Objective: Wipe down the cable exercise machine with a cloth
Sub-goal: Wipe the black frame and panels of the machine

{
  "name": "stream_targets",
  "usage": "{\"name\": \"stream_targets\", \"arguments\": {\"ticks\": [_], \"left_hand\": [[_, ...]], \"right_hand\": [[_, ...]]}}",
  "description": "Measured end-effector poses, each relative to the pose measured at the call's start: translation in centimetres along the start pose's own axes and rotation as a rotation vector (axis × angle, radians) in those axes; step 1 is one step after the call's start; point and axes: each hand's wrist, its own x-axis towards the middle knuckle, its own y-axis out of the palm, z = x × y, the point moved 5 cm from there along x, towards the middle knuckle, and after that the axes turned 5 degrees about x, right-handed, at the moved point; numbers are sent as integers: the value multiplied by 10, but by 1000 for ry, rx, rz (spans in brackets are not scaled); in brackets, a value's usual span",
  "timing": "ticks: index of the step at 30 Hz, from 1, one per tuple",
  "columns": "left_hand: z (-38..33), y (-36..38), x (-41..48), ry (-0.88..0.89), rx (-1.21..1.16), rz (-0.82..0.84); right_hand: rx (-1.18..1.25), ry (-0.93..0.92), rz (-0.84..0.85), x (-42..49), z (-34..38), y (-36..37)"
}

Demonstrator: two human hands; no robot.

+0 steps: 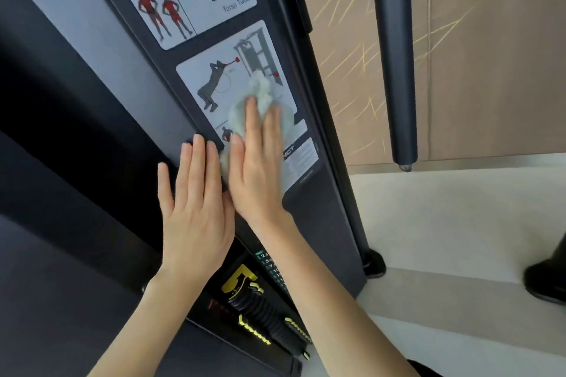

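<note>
The cable machine's dark front panel [309, 211] fills the middle, with exercise diagram stickers [214, 76] on it. A crumpled pale cloth [260, 92] lies against the lower sticker. My right hand [257, 168] presses flat on the cloth, fingers extended upward. My left hand [196, 205] lies flat on the panel's left edge beside it, fingers together, touching the right hand. Part of the cloth is hidden under the right palm.
A black handle with yellow-green trim [266, 315] and a numbered weight scale [272, 266] sit below my hands. A dark round post [395, 70] hangs at the right before a beige wall [490, 70]. Pale floor [444, 239] lies beyond; a black foot [545, 278] stands at the right edge.
</note>
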Motion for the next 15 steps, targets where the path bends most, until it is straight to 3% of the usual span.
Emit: {"name": "stream_targets", "arguments": {"ticks": [4,10,13,15], "left_hand": [[-6,11,-15,-45,-53,14],[-18,27,-30,-12,-49,11],[-19,30,-32,-2,-7,16],[-20,30,-32,5,20,13]], "right_hand": [[25,-102,5,6,-11,-6],[23,233,-26,-91,-117,-21],[62,313,-30,-96,-123,-24],[72,269,-48,-70,-102,-24]]}}
